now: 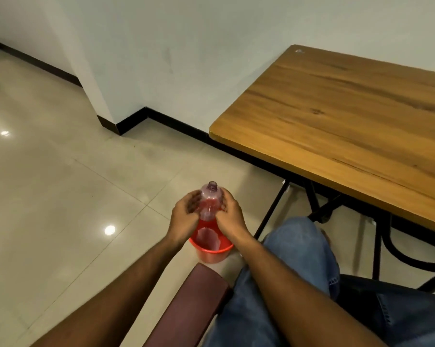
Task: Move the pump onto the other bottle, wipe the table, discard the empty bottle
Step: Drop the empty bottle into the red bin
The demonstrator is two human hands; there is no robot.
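Both hands clasp a clear, pump-less plastic bottle (210,201) upright above a round red plastic bucket (211,249): left hand (185,216) and right hand (230,214) fingers curl around its rounded shoulders. The glossy wooden table (336,121) lies beyond the bucket.

Bottle (210,202): lower body hidden behind 2 hands. Bucket (212,251): far rim hidden. Table (349,126): cut off at right edge.

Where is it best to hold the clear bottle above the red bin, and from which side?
Probably the wide body below the shoulder, from left and right, as the left hand and right hand hold the bottle now: it stands upright and its neck is narrow.
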